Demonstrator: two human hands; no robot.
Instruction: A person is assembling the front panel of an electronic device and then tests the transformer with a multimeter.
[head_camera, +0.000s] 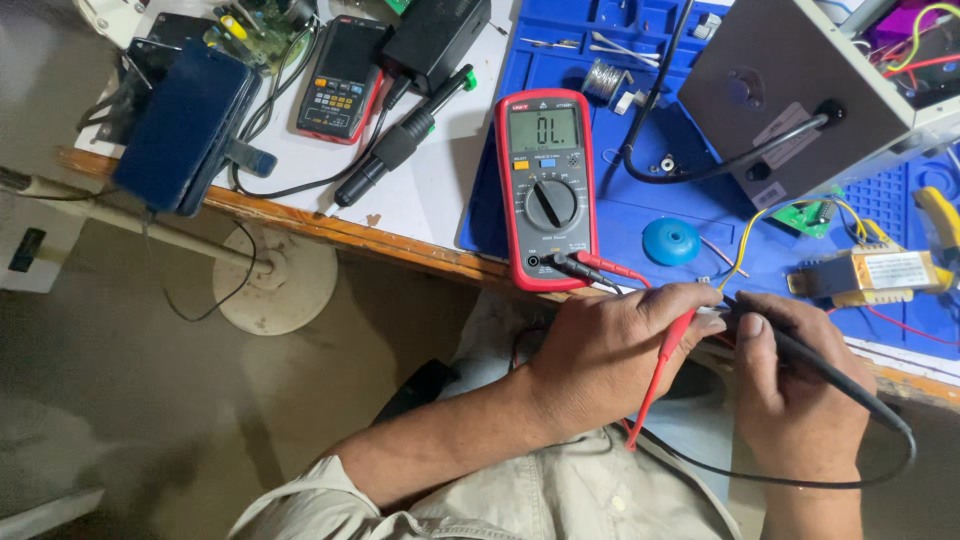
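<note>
Left hand (610, 355) pinching red probe (662, 370) between thumb and fingers; right hand (790, 385) gripping black probe (825, 365) pen-style, fingers curled shut. Both hands meeting at table edge (330, 228), just in front of blue mat (620, 215). Probes looking light, stiff, slim plastic; best held along barrel, clear of tips. Leads (780, 478) soft, looping toward lap, likely snagging. Tips hiding behind fingers. Red-cased meter (548, 185) lying flat, leads plugged at bottom, yellow transformer (870, 272) sitting nearby.
</note>
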